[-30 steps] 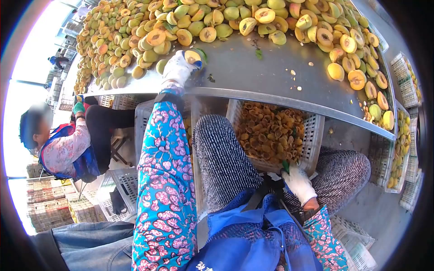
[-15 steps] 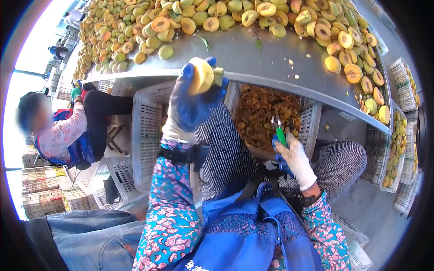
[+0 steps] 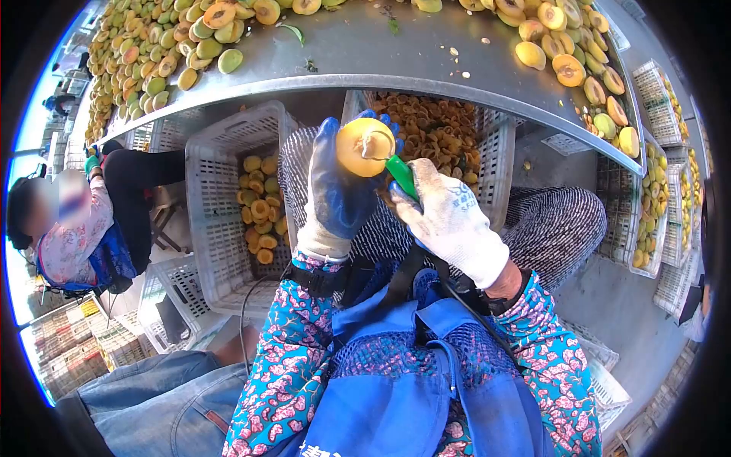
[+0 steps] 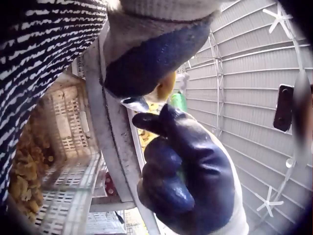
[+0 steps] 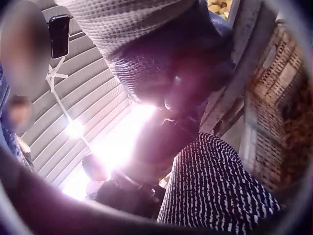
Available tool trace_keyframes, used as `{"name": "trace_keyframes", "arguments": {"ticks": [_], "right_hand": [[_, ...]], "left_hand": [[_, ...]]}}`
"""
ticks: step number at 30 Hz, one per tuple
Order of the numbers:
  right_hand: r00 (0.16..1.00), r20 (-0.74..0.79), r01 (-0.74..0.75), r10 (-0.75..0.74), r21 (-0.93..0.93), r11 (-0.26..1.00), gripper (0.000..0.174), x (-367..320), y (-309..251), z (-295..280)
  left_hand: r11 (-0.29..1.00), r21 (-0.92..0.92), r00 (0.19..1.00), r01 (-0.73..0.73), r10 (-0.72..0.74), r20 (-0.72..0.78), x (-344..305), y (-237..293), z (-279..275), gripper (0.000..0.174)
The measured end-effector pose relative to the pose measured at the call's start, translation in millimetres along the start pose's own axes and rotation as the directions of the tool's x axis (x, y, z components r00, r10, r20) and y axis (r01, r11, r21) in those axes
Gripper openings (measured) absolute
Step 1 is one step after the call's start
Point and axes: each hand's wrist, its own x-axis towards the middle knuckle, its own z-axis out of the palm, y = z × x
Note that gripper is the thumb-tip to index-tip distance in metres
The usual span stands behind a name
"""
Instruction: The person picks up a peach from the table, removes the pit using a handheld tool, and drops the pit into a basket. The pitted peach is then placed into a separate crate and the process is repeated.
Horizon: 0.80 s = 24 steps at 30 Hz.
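Observation:
In the head view my left hand, in a white glove with a blue coated palm, holds a yellow peach half with the cut side up. My right hand, gloved likewise, grips a green-handled corer. Its curved metal loop lies at the middle of the cut face. Both hands are above my lap, in front of the table edge. From the left wrist, part of the peach half shows beneath the left glove, beside the green handle. Glare and the glove hide the work in the right wrist view.
A metal table heaped with halved peaches runs across the front. Under its edge are a crate of brownish fruit pieces and a white crate with yellow halves. Another person sits at left. Filled crates stand at right.
My left hand has come back from the table with a peach half and turned it upward. The right hand has risen from my lap with the corer and brought its loop onto the fruit.

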Motion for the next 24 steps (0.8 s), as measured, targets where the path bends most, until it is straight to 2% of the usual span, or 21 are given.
{"name": "trace_keyframes", "arguments": {"ticks": [2,6,9,10,15,16,18,21,24], "right_hand": [[0.999,0.0,0.04,-0.041,-0.121,0.992,0.03,-2.2,0.0,0.9],[0.999,0.011,0.043,-0.042,-0.199,0.979,0.031,-6.5,5.0,6.6],[0.999,0.034,0.025,-0.019,-0.196,0.98,0.031,-11.2,8.6,14.4],[0.999,0.037,0.026,-0.019,-0.192,0.981,0.03,-12.8,11.3,18.8],[0.999,0.003,0.052,-0.053,-0.185,0.981,0.029,-21.7,23.4,42.6],[0.999,0.044,0.024,-0.016,-0.178,0.984,0.029,-22.2,21.4,44.0],[0.991,0.12,-0.03,0.051,-0.17,0.985,0.032,-18.7,18.8,44.7],[0.992,0.119,-0.02,0.037,-0.143,0.989,0.03,-15.3,22.0,53.0],[0.987,0.132,-0.068,0.088,-0.155,0.986,0.028,-10.7,16.0,50.8]], "left_hand": [[0.925,-0.323,0.98,0.199,-0.198,0.035,-5.3,4.5,1.6,0.049],[0.952,-0.263,0.987,0.155,-0.162,-0.004,-7.0,-4.0,0.8,0.048],[0.991,-0.105,0.995,0.089,-0.093,-0.032,-7.4,-9.0,-0.3,0.048],[0.977,-0.172,0.991,0.126,-0.131,-0.018,-6.3,-9.9,-4.6,0.048],[0.995,0.006,0.99,0.099,-0.098,-0.103,-2.9,-20.2,-11.4,0.054],[0.994,0.032,0.987,0.102,-0.097,-0.129,-3.2,-22.8,-14.5,0.055],[0.993,0.06,0.984,0.099,-0.088,-0.158,1.3,-29.0,-23.3,0.057],[0.991,0.072,0.972,0.108,-0.091,-0.215,5.1,-34.1,-27.1,0.056],[0.993,0.053,0.965,0.104,-0.088,-0.246,7.4,-35.5,-28.5,0.056]]}}
